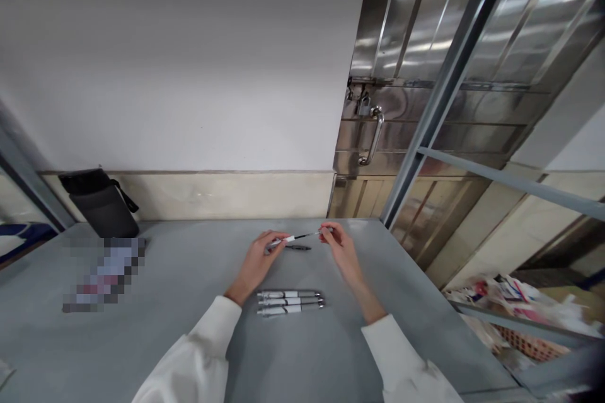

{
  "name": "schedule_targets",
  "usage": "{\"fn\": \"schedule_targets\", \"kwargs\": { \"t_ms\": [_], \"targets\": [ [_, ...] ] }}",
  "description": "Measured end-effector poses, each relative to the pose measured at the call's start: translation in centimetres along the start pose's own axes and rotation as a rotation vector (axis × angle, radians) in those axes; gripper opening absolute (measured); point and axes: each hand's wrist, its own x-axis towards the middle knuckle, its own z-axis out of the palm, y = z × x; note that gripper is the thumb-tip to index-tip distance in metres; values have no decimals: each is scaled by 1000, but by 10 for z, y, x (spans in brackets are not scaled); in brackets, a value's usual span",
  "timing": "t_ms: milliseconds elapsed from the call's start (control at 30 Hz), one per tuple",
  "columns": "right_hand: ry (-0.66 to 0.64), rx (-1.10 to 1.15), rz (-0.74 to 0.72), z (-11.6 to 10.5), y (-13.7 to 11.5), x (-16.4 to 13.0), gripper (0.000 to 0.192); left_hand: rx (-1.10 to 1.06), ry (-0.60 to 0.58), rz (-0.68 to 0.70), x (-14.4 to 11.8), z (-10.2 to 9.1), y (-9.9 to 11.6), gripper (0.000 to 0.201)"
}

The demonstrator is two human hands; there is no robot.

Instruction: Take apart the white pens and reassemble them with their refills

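My left hand point(256, 261) is closed around the white barrel of a pen point(290, 239). A dark, thin refill point(302, 236) sticks out of the barrel toward the right. At the refill's far end, my right hand point(337, 244) pinches a small silvery pen part, mostly hidden by the fingers. Under the held pen, a dark pen piece point(299, 247) lies on the table beside my left fingertips. Nearer to me, between my forearms, three white and silver pens point(289, 301) lie side by side, their silver tips pointing right.
The grey table point(189, 340) meets a wall at the back. A black pouch-like case point(101, 204) with a strap stands at the back left, near a pixelated item point(106, 274). A metal post point(425, 119) rises at the right corner; bags and a basket point(529, 343) sit below right.
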Motion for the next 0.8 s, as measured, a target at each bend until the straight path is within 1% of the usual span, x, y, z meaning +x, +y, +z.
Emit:
{"fn": "schedule_targets", "kwargs": {
  "t_ms": [133, 300, 433, 567, 667, 800],
  "targets": [
    [-25, -31, -1, 2, -4, -3, 41, 8, -13, 7, 0, 0, 0, 24],
    [-50, -69, -9, 8, -10, -7, 38, -1, -27, 1, -1, 0, 5, 27],
    [-145, -90, -21, 12, -14, -11, 33, -5, -54, -3, 0, 1, 7, 30],
    [-245, -103, -47, 15, -15, -14, 25, -15, -98, -6, 0, 4, 5, 29],
    [-275, -82, -56, 14, -16, -15, 22, -38, -110, -18, 0, 5, 3, 29],
    [-288, -73, -33, 13, -18, -16, 22, -52, -127, -25, 2, 5, 4, 29]
  ]
}}
